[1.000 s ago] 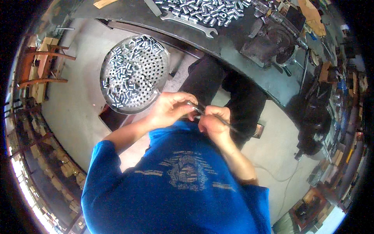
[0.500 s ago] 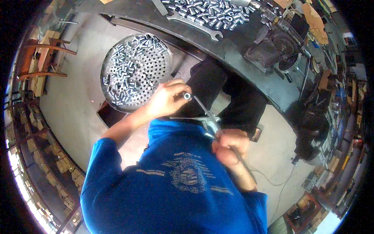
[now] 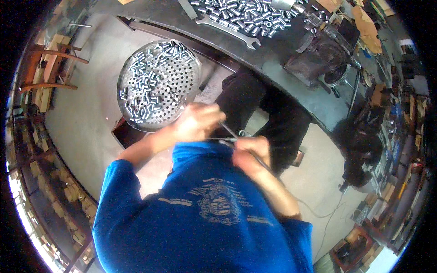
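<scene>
My left hand (image 3: 198,122), blurred by motion, is closed in front of my body. The short shiny metal sleeve seen in its fingers half a second ago is now hidden there. My right hand (image 3: 251,154) is wrapped round a slender metal tool (image 3: 230,130), perhaps a caliper, too smeared to name surely. The tool's thin end reaches the left fingers. A thin metal part also runs sideways between the hands. Beyond my left hand is a round perforated metal pan (image 3: 182,79), with many small metal sleeves (image 3: 145,86) scattered over its left and far parts.
A dark workbench (image 3: 277,66) crosses ahead, bearing a heap of metal sleeves (image 3: 255,20), an open-ended wrench (image 3: 227,31) and a dark machine (image 3: 318,63). A wooden stool-like frame (image 3: 52,68) stands left. A thin cable (image 3: 327,214) trails on the floor at right.
My right hand has moved left and away from me, nearer the left hand. The left hand has turned, so the sleeve's open end no longer shows.
</scene>
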`<state>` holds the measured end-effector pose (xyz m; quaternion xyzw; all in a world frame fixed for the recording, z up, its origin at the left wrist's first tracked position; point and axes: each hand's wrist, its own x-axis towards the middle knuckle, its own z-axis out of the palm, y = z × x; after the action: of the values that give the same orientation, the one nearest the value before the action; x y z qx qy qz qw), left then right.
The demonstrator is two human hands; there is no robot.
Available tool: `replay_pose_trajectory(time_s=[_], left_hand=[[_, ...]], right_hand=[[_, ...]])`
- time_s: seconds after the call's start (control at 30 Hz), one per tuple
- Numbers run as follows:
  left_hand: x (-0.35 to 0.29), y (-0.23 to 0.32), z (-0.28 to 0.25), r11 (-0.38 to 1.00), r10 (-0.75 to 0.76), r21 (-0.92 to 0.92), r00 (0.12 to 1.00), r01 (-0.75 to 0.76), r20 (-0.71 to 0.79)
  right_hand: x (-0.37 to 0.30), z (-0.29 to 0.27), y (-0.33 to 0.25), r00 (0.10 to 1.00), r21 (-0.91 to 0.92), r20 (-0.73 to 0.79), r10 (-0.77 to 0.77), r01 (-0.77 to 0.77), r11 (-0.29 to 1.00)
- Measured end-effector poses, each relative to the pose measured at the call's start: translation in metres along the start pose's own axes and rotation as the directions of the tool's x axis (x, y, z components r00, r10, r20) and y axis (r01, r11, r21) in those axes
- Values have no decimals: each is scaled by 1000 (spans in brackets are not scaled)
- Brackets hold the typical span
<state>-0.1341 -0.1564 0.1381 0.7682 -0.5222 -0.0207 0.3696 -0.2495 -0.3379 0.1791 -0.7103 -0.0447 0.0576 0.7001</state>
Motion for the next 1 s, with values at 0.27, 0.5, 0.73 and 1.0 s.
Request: replay_pose_trajectory(time_s=[0.27, 0.5, 0.73, 1.0], left_hand=[[-7, -22, -4, 982, -187, 0, 969, 189, -165], [3, -26, -14, 983, -182, -67, 962, 172, -202], [3, -24, -13, 998, -60, 13, 990, 62, -130], [21, -1, 5, 997, 15, -78, 990, -26, -141]], right_hand=[[-4, -11, -2, 997, 156, -12, 78, -76, 985], [3, -13, -21, 972, 16, 80, -221, 220, 975], [3, 0, -17, 990, -22, -24, -142, 142, 990], [32, 9, 19, 994, 22, -107, 23, -21, 1000]])
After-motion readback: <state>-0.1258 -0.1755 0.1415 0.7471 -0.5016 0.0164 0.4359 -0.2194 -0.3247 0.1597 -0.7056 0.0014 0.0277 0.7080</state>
